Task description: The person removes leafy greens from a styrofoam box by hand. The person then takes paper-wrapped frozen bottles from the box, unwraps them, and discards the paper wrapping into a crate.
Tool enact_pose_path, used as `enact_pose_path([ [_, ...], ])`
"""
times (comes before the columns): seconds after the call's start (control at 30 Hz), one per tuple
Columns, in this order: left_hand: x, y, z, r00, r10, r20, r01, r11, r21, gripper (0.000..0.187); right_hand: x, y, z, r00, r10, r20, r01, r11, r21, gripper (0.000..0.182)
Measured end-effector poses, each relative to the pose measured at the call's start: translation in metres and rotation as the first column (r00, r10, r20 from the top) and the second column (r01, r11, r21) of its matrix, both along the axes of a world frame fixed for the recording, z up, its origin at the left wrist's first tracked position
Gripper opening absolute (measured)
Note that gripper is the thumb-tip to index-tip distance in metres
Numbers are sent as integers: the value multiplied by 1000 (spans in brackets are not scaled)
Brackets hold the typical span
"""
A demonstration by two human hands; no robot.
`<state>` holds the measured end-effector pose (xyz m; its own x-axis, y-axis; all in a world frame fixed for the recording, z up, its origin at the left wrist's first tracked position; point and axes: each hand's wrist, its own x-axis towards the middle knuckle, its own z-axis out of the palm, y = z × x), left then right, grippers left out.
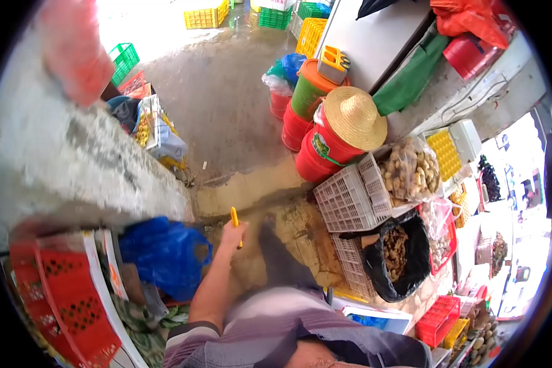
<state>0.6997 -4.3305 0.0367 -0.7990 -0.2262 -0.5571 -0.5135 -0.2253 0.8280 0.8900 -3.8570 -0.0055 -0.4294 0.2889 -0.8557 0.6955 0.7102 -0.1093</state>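
Observation:
My left hand is closed around a slim yellow utility knife, which sticks out above and below the fist. The arm reaches forward over the stained floor, a little left of my leg. Closest to this hand on the left lies a crumpled blue plastic bag. My right hand is out of view.
At right stand red buckets with a straw hat, white crates, a bag of ginger-like roots and a black-lined container. Red crates and a rough wall line the left. A low step crosses the floor ahead.

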Motion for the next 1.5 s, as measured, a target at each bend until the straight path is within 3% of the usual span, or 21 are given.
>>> enact_pose_path([
  [0.2, -117, -83, 12, 991, 111, 77, -104, 991, -80, 20, -152, -22, -18, 1000, -16, 13, 16, 1000, -18, 49],
  [0.23, -127, -107, -7, 994, 94, 51, -87, 990, -112, 22, -176, -26, -16, 1000, -10, 4, 10, 1000, -29, 49],
  [0.43, -181, -174, 10, 940, 306, 148, -288, 948, -134, 19, -344, -54, -4, 994, 29, -109, -37, 996, -75, 47],
  [0.63, -258, -211, -29, 919, 247, 308, -232, 969, -84, 20, -499, -95, 9, 978, 55, -201, -73, 994, -81, 45],
  [0.77, -351, -235, -55, 897, 214, 387, -186, 976, -108, 21, -569, -129, 0, 976, 26, -218, -38, 998, -53, 44],
  [0.87, -439, -275, -91, 916, 89, 392, -45, 992, -120, 21, -621, -170, -4, 978, 1, -208, -2, 1000, -5, 43],
  [0.97, -540, -327, -133, 919, 1, 393, 91, 973, -214, 25, -660, -212, 0, 986, -31, -162, 44, 996, 76, 42],
  [1.03, -615, -359, -78, 952, -66, 300, 109, 985, -131, 24, -684, -238, 5, 991, -50, -128, 65, 992, 112, 42],
  [1.13, -694, -411, -43, 991, 55, 120, -32, 982, -187, 21, -708, -262, 18, 989, -100, -111, 115, 984, 137, 41],
  [1.27, -749, -458, -34, 982, 130, 137, -72, 927, -368, 21, -732, -283, 35, 976, -170, -138, 188, 973, 132, 40],
  [1.33, -763, -451, -25, 978, 118, 174, -52, 937, -346, 21, -731, -289, 42, 965, -213, -156, 233, 965, 123, 40],
  [1.5, -782, -401, -48, 954, -146, 263, 204, 956, -211, 19, -700, -306, 56, 914, -359, -189, 381, 920, 93, 39],
])
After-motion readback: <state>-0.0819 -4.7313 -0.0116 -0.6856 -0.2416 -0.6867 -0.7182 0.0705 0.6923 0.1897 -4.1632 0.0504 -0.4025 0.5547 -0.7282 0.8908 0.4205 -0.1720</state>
